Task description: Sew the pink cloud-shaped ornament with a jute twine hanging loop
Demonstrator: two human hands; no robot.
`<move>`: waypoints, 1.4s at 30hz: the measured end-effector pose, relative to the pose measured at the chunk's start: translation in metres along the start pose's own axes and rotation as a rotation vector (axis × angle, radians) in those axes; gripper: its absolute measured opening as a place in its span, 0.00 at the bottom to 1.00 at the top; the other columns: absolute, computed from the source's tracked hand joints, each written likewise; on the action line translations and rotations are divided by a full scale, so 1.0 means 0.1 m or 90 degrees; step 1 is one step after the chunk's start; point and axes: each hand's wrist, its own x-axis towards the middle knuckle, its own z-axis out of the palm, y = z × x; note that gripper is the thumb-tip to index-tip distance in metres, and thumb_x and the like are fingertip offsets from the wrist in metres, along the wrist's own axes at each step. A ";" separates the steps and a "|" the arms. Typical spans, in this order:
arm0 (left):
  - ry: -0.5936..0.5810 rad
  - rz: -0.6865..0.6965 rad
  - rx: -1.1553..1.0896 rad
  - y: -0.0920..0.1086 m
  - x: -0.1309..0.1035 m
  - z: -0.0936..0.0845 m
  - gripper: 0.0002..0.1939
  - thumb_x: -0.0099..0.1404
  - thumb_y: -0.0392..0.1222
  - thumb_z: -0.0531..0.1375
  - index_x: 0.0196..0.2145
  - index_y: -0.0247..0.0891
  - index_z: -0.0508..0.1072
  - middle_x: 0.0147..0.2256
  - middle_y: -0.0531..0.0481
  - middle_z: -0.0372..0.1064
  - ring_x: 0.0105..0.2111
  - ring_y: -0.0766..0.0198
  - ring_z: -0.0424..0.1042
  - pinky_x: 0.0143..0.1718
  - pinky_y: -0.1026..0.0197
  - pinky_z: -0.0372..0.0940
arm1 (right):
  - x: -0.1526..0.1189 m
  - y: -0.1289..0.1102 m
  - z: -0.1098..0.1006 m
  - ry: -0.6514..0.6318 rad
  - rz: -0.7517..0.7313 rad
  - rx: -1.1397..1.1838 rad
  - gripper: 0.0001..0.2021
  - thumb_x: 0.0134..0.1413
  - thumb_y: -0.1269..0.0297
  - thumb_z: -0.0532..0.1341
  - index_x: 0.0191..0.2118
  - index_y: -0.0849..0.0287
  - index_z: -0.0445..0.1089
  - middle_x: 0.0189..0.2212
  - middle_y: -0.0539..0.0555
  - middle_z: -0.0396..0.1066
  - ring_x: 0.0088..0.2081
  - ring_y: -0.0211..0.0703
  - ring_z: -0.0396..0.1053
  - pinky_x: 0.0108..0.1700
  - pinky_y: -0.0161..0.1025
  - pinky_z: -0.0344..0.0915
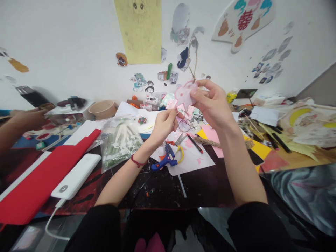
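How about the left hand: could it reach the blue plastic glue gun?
Probably yes: the left hand is nearby and nothing seems to cover the glue gun, though the curled fingers may need to open.

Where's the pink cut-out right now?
The pink cut-out is just above and right of the head view's centre, pinched in the right hand, higher in the picture than the left hand.

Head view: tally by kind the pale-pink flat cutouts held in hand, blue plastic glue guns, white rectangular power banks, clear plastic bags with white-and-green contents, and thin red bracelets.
Pale-pink flat cutout, in the right hand: 1
Blue plastic glue gun: 1
White rectangular power bank: 1
Clear plastic bag: 1
Thin red bracelet: 1
Total: 5
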 end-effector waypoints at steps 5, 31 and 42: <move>-0.094 -0.020 -0.042 0.07 -0.03 -0.06 0.26 0.75 0.58 0.51 0.37 0.33 0.76 0.22 0.50 0.71 0.22 0.68 0.70 0.30 0.65 0.66 | 0.17 -0.19 -0.01 -0.021 -0.053 -0.058 0.15 0.53 0.53 0.71 0.39 0.52 0.68 0.21 0.43 0.64 0.24 0.34 0.63 0.32 0.38 0.71; 0.156 0.058 0.269 -0.11 0.32 -0.83 0.27 0.61 0.36 0.58 0.59 0.35 0.67 0.59 0.34 0.68 0.54 0.49 0.71 0.54 0.46 0.66 | 0.84 0.10 -0.47 0.092 -0.079 -0.207 0.22 0.45 0.42 0.69 0.37 0.50 0.64 0.20 0.42 0.59 0.23 0.36 0.61 0.34 0.41 0.70; -0.110 0.366 0.212 0.57 -1.29 -0.78 0.13 0.66 0.54 0.57 0.32 0.62 0.82 0.29 0.49 0.79 0.32 0.53 0.78 0.33 0.45 0.73 | 1.16 0.41 -0.66 0.160 -0.090 -0.199 0.22 0.46 0.45 0.67 0.39 0.50 0.59 0.21 0.42 0.66 0.26 0.38 0.70 0.36 0.40 0.73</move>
